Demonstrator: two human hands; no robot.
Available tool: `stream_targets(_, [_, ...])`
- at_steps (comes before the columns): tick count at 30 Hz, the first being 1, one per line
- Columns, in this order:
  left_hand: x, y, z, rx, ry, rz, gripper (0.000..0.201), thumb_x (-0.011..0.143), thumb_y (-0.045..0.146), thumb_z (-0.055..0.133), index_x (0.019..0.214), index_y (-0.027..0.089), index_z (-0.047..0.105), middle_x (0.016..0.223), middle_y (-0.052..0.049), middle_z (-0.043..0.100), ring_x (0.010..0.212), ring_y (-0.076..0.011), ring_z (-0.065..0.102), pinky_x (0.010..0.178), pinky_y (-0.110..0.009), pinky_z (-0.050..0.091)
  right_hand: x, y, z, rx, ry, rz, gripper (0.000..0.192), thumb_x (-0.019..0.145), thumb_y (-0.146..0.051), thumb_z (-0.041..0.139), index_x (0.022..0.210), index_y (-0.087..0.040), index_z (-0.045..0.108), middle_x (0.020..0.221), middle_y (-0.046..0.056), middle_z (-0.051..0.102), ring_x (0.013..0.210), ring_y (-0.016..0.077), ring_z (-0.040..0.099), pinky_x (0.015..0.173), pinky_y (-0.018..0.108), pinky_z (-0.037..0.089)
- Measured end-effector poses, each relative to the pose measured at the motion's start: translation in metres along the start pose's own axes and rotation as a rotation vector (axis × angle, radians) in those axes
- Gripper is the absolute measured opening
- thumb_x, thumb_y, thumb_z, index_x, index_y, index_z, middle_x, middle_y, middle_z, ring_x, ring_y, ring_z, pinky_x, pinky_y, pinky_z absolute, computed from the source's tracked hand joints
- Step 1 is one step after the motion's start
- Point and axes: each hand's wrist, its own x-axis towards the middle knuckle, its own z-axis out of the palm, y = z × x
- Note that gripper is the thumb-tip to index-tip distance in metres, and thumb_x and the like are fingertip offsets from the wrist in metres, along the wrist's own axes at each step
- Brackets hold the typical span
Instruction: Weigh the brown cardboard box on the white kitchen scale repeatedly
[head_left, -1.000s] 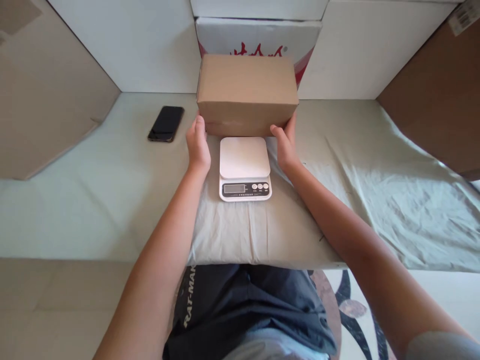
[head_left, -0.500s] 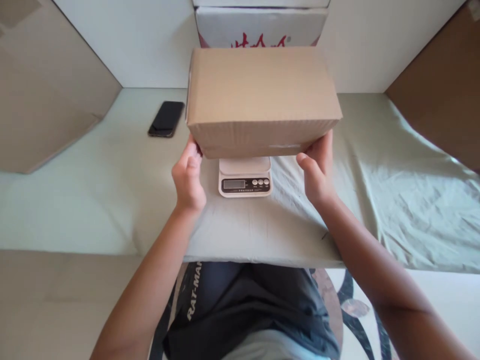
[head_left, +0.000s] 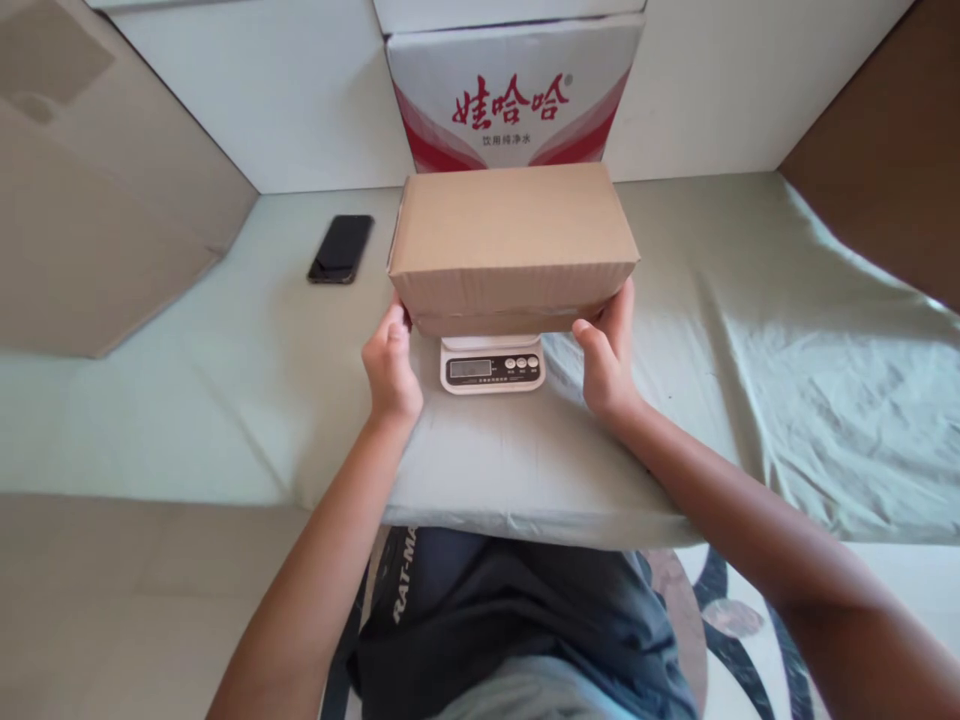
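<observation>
A brown cardboard box [head_left: 514,225] is held level between my two hands, above a small white digital scale [head_left: 493,372]. My left hand [head_left: 392,362] grips the box's lower left edge, its fingers partly hidden beneath. At the lower right edge, my right hand [head_left: 609,350] holds it the same way, thumb toward the front. The box covers the scale's weighing plate, so whether the two touch I cannot tell. The scale's display and round buttons show in front; no digits can be read.
A black phone [head_left: 341,249] lies left of the box on the pale green cloth [head_left: 225,420]. Behind stands a white carton with red lettering [head_left: 514,95] against a white wall. Large cardboard panels rise at the left [head_left: 112,190] and right [head_left: 877,150].
The box has come down toward the scale with both hands, appearing smaller and lower. More of the carton's red lettering behind shows now. The view has shifted slightly.
</observation>
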Motion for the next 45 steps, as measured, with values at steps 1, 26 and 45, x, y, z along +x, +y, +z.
stream_targets(1, [-0.001,-0.001,0.0,0.002,-0.002,0.0,0.074,0.097,0.076,0.052,0.142,0.02,0.072,0.152,-0.015,0.07,0.152,-0.0341,0.057,0.128,-0.047,0.045,0.0,0.0,0.0,-0.005,-0.001,0.004,0.08,0.088,-0.071,0.059,0.159,-0.041,0.035,0.168,0.005,0.047,0.159,0.0355,0.043,0.136,0.06,0.037])
stream_targets(26, [-0.004,-0.003,0.001,0.007,0.059,-0.017,0.074,0.097,0.078,0.051,0.144,0.024,0.072,0.153,-0.013,0.069,0.156,-0.033,0.053,0.132,-0.048,0.04,0.002,0.006,0.0,0.005,-0.015,0.013,0.084,0.085,-0.075,0.06,0.158,-0.041,0.035,0.168,0.005,0.046,0.16,0.0351,0.04,0.138,0.059,0.032])
stream_targets(45, [0.003,-0.001,0.002,-0.037,0.208,0.019,0.062,0.101,0.063,0.049,0.141,0.022,0.071,0.155,-0.014,0.067,0.152,-0.032,0.057,0.126,-0.046,0.046,0.01,0.02,-0.002,0.056,0.039,0.027,0.084,0.085,-0.079,0.056,0.158,-0.042,0.035,0.172,0.003,0.043,0.166,0.0343,0.033,0.139,0.062,0.029])
